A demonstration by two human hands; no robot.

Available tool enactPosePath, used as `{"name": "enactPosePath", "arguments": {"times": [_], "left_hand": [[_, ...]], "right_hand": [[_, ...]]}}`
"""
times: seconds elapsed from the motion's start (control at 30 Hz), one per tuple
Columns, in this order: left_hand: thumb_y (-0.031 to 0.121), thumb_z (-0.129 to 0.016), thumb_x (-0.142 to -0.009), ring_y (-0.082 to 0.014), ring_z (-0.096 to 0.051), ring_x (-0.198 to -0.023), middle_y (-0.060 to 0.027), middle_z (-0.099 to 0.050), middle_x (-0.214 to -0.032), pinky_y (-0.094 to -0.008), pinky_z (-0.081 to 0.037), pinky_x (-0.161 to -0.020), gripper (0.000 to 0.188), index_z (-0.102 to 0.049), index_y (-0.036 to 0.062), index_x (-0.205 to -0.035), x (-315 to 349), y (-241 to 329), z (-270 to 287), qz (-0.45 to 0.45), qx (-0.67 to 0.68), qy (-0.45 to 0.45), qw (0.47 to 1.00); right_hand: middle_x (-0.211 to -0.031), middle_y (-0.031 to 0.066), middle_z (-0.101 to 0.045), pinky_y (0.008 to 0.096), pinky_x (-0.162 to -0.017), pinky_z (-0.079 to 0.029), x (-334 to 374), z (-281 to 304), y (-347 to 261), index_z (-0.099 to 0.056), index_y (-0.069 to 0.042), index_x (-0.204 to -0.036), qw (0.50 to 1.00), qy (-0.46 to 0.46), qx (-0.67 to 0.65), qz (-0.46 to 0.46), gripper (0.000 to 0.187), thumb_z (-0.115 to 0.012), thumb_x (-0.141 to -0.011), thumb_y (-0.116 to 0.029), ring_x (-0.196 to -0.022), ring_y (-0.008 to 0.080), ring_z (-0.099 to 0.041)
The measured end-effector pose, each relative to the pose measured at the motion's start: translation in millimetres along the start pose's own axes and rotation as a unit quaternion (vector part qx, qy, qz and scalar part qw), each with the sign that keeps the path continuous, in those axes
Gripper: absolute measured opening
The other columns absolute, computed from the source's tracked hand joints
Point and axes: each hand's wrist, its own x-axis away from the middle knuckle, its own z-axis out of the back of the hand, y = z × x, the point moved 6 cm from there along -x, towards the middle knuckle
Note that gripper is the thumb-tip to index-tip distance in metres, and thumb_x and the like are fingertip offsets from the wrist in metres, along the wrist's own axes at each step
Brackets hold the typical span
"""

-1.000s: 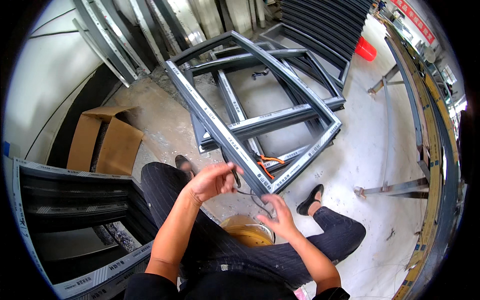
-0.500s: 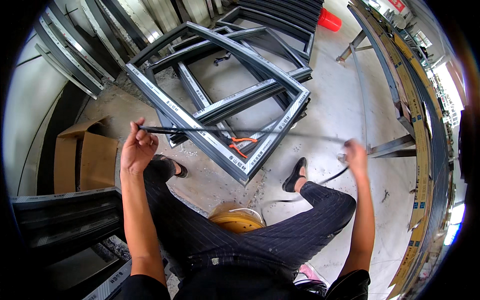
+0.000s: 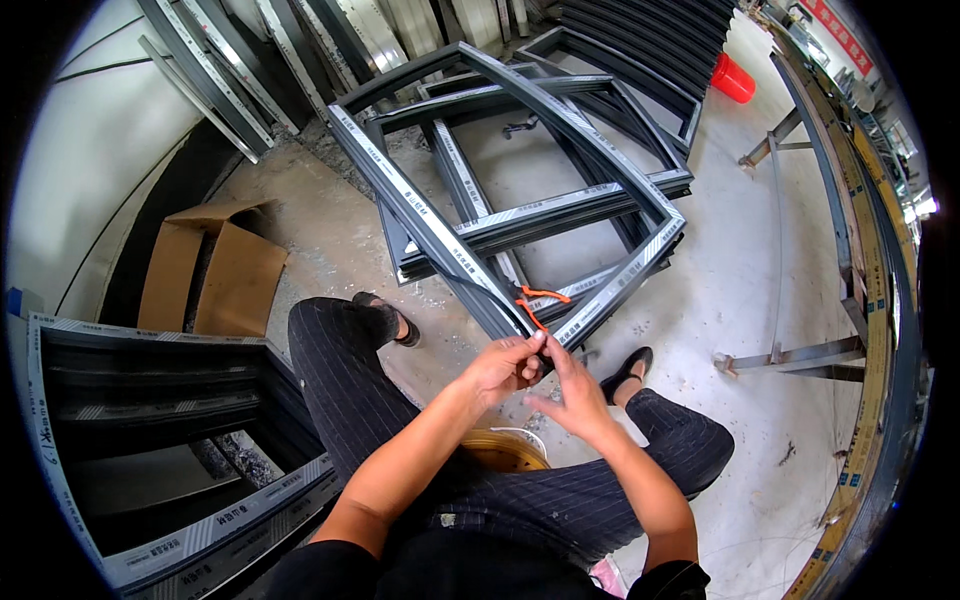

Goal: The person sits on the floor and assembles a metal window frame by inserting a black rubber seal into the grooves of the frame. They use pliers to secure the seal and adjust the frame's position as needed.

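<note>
My left hand (image 3: pixel 505 368) is closed in a pinch on a thin black rubber strip (image 3: pixel 490 292) at the near corner of the top window frame (image 3: pixel 420 210). Part of the strip curves along the frame's left side; the rest is hidden by my hands. Close beside it, my right hand (image 3: pixel 580 395) has its fingers stretched to the same corner, fingertips by the left thumb, its own thumb held apart. Orange-handled pliers (image 3: pixel 545 294) lie on the frame just beyond my fingers. The grey frame rests crosswise on several others.
A yellow bucket (image 3: pixel 512 450) stands between my legs. More frames (image 3: pixel 70 440) are stacked at the left, near an open cardboard box (image 3: pixel 240 280). Metal profiles (image 3: pixel 195 70) lean at the back left. A red bucket (image 3: pixel 733 78) and a long rack (image 3: pixel 845 220) stand to the right.
My hands were wide apart with the black strip stretched between them; now they have come together at the frame's near corner. The view has shifted left, so things appear farther right.
</note>
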Motion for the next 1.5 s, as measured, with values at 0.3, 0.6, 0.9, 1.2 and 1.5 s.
{"name": "enactPosePath", "arguments": {"times": [0.3, 0.6, 0.9, 1.2, 1.5], "left_hand": [[0.038, -0.044, -0.095, -0.0106, -0.049, -0.06, 0.0006, -0.051, -0.068, -0.0285, -0.043, -0.052, 0.033, -0.051, 0.0106, -0.078, -35.3, 80.6, 261.6, -0.1, -0.084, 0.209, 0.969], [0.043, -0.045, -0.094, -0.0233, -0.059, -0.077, -0.008, -0.062, -0.081, -0.0378, -0.049, -0.076, 0.038, -0.058, 0.0072, -0.095, -97.1, 133.9, 246.4, -0.082, 0.047, 0.348, 0.933], [0.039, -0.051, -0.093, -0.0151, -0.049, -0.052, 0.0009, -0.05, -0.059, -0.0363, -0.048, -0.065, 0.028, -0.059, 0.0143, -0.082, -113.2, 141.0, 270.3, -0.103, 0.034, 0.382, 0.918], [0.033, -0.048, -0.095, -0.0209, -0.062, -0.086, -0.0064, -0.063, -0.093, -0.0422, -0.051, -0.081, 0.03, -0.055, 0.0042, -0.1, -105.7, 107.5, 252.6, -0.187, 0.045, 0.275, 0.942], [0.034, -0.054, -0.092, -0.0194, -0.062, -0.073, -0.0036, -0.064, -0.08, -0.039, -0.053, -0.072, 0.026, -0.06, 0.0091, -0.096, -98.4, 100.8, 236.4, -0.148, -0.046, 0.438, 0.885]], "right_hand": [[-0.088, 0.0153, -0.062, 0.0385, -0.07, -0.048, 7.0, 9.7, 30.6, -0.06, -0.007, -0.105, 0.997, 0.032, -0.011, -0.065, 0.023, -0.06, -0.084, -0.017, -0.081, 0.033, -0.061], [-0.078, 0.016, -0.062, 0.0418, -0.065, -0.046, 32.0, -43.8, 89.3, -0.064, -0.008, -0.093, 0.952, -0.266, -0.087, -0.125, 0.026, -0.055, -0.087, -0.032, -0.076, 0.0354, -0.059], [-0.079, 0.015, -0.062, 0.0433, -0.065, -0.046, 22.7, -44.9, 102.3, -0.064, -0.008, -0.09, 0.942, -0.314, -0.061, -0.105, 0.026, -0.056, -0.087, -0.033, -0.076, 0.0353, -0.059], [-0.077, 0.012, -0.057, 0.0422, -0.067, -0.045, 24.9, -39.4, 109.1, -0.063, -0.006, -0.081, 0.967, -0.23, -0.039, -0.097, 0.026, -0.056, -0.086, -0.03, -0.079, 0.0322, -0.057], [-0.08, 0.0151, -0.059, 0.0443, -0.069, -0.044, 30.9, -50.3, 125.8, -0.062, -0.005, -0.082, 0.964, -0.238, -0.041, -0.108, 0.027, -0.055, -0.086, -0.031, -0.081, 0.0347, -0.057]]}}
